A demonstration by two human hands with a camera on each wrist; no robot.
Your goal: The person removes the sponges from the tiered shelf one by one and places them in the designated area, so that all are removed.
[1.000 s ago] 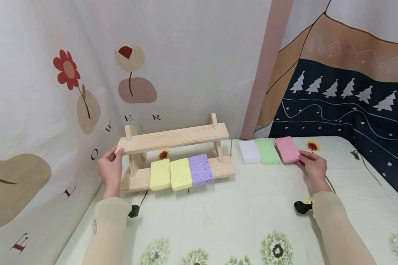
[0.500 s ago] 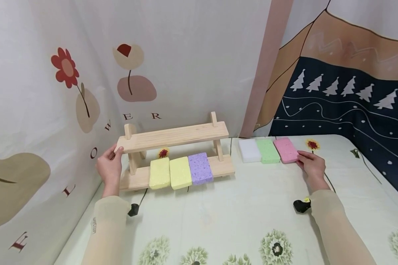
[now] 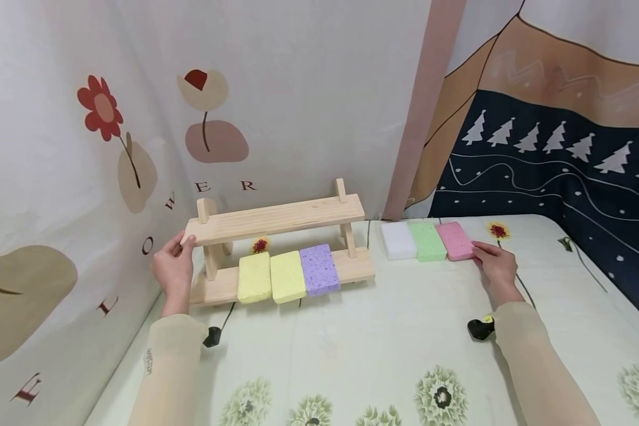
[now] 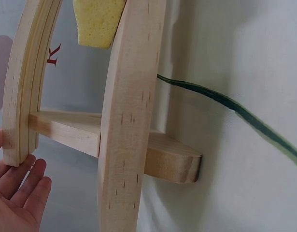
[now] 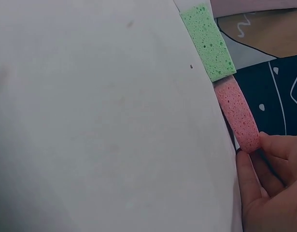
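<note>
A two-tier wooden shelf [image 3: 277, 220] stands near the back cloth. My left hand [image 3: 173, 267] grips the left end of its upper board, thumb on one face and fingers on the other [image 4: 22, 183]. On the lower board lie two yellow sponges [image 3: 254, 278] [image 3: 288, 277] and a purple sponge [image 3: 319, 270], side by side. To the right, my right hand [image 3: 497, 269] pinches the lower right corner of a pink sponge [image 3: 455, 239]. This sponge sits right beside a green sponge [image 3: 427, 241], its near end slightly raised in the right wrist view. A white sponge [image 3: 398, 241] adjoins the green one.
A pale flower-patterned cloth [image 3: 351, 337] covers the table. Behind it hangs a printed curtain [image 3: 309, 106], with a dark tree-printed section [image 3: 554, 177] on the right. Both wrists carry small black devices [image 3: 213, 336].
The pink sponge has shifted left with my right hand, closing the gap to the green sponge. My left hand stays on the shelf's end; the head view has drifted slightly.
</note>
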